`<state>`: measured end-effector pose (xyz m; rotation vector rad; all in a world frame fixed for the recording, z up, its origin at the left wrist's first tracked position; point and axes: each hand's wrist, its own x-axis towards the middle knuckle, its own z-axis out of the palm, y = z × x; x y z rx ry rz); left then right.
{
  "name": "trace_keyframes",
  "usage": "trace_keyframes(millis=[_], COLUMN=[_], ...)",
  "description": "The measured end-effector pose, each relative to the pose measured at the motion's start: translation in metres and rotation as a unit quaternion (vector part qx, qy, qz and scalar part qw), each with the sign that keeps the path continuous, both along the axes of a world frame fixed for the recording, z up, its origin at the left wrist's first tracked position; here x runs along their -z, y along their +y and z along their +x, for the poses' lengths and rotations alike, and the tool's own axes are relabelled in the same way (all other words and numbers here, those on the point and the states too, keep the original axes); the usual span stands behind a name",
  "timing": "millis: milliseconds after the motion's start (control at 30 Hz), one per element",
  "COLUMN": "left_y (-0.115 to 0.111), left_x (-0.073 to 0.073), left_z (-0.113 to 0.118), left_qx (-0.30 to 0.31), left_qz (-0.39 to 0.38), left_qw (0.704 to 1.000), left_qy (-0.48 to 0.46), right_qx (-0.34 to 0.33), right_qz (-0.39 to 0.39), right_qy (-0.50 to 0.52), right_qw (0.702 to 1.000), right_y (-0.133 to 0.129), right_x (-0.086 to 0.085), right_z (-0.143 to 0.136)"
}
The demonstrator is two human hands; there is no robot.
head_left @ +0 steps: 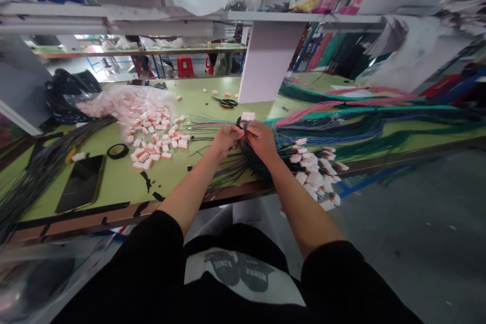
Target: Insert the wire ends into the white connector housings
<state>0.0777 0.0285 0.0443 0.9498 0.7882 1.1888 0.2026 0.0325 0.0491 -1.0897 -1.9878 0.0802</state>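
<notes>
Head view, white connector [248, 116]: centre of the frame, above your fingertips.
Right hand [261, 139]: your grip pinches wires [246, 126] under the connector.
Left hand [228, 140]: fingertips beside them; you cannot tell what this grip grasps.
Loose connectors [146, 158]: strewn left of centre, on the worktop [125, 177].
Phone [81, 182]: lower left.

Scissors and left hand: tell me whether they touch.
Apart: the head view shows green tabletop between the scissors and the left hand.
</notes>
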Motion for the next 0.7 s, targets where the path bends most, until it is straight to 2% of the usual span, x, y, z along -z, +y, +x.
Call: trace_keyframes(millis=[67,133,233,333,400,500,567,633,700], left_y=[0.002,0.004,0.007,0.009,0.008,0.003,0.0,-0.002,-0.003], left_x=[0.001,0.003,0.005,0.007,0.008,0.008,0.006,0.002,-0.003], left_z=[-0.001,-0.003,-0.006,-0.006,-0.002,0.003,0.003,-0.001,-0.007], left_qx=[0.03,0.08,0.147,0.147,0.124,0.094,0.085,0.105,0.145], left_qz=[-0.024,-0.059,-0.107,-0.112,-0.093,-0.036,0.029,0.107,0.158], left_qw=[0.999,0.994,0.982,0.981,0.985,0.992,0.995,0.989,0.976], left_qy=[-0.019,-0.037,-0.051,-0.062,-0.072,-0.07,-0.046,-0.009,0.032], right_qx=[-0.024,-0.036,-0.098,-0.173,-0.189,-0.136,-0.088,-0.064,-0.043], right_qz=[-0.013,-0.074,-0.184,-0.251,-0.285,-0.29,-0.287,-0.309,-0.312], right_qy=[0.052,0.13,0.238,0.284,0.312,0.39,0.425,0.423,0.407], right_qw=[0.998,0.988,0.949,0.909,0.887,0.863,0.854,0.849,0.857], right_y=[0.002,0.004,0.008,0.007,0.003,-0.003,-0.006,-0.007,-0.009], right_x=[0.004,0.01,0.016,0.011,0.002,-0.009,-0.012,-0.013,-0.013], right_z=[-0.001,-0.002,-0.004,-0.003,-0.003,-0.006,-0.006,-0.003,0.004])
